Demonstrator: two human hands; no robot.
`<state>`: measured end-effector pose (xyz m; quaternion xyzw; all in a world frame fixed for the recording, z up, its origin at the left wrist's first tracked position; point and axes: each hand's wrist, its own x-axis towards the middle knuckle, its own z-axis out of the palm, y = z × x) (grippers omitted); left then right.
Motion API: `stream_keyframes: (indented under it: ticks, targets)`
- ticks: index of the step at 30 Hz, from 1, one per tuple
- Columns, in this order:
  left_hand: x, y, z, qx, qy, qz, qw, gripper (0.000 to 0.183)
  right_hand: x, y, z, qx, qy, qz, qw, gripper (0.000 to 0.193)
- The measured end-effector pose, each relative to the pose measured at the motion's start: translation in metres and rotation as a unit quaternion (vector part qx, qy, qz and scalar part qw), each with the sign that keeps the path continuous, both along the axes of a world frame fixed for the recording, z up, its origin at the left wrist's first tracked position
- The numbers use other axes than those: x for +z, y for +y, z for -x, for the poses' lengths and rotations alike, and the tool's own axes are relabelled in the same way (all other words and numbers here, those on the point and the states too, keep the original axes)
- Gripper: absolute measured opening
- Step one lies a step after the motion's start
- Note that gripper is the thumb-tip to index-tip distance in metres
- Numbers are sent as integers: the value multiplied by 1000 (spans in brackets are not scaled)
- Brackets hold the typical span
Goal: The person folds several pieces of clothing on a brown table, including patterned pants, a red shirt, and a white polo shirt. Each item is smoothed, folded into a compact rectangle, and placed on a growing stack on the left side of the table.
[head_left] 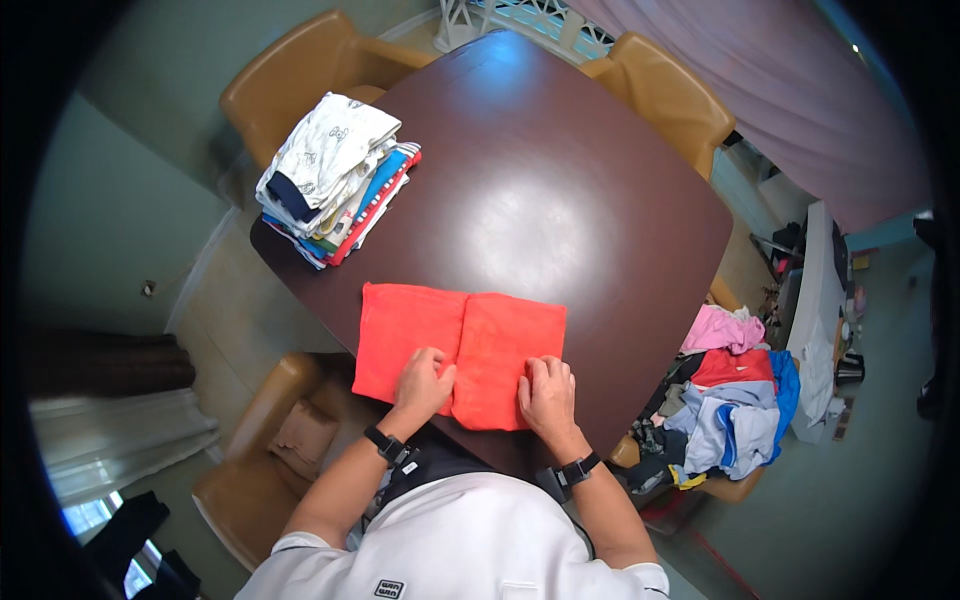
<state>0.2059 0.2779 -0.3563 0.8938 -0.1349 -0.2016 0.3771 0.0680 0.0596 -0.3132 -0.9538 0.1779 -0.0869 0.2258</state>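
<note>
A red folded cloth point(505, 340), probably a garment, lies flat at the near edge of the dark table, with a line running down its middle. My left hand point(425, 382) is on its left half, close to that line, fingers curled in against the fabric. At the near right edge of the cloth, my right hand point(548, 392) has its fingers bent over the fabric and the thumb toward the middle. Parts of the near edge are hidden under both hands. Each wrist wears a black band.
A stack of folded clothes point(335, 170) stands at the table's point(620, 220) far left edge. Loose clothes point(730, 400) are heaped on a chair at the right. Tan armchairs point(290, 80) surround the table, one point(240, 490) near my left side. A pink curtain point(780, 100) hangs far right.
</note>
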Motion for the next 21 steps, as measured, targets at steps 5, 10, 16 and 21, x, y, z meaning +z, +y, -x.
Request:
stream_keyframes:
  ticks: [5, 10, 16, 21]
  targets:
    - [1, 59, -40, 86, -232, -136, 959, 57, 7, 11, -4, 66, -16, 27, 997, 50]
    - [-54, 131, -59, 268, 18, 22, 963, 61, -13, 26, -17, 150, 36, 46, 987, 69]
    - [-22, 126, -65, 231, 265, 30, 936, 33, -51, 31, -15, 161, 74, 58, 982, 76]
    - [-8, 125, -67, 170, 190, 141, 957, 30, -50, 28, -14, 162, 62, 34, 984, 70]
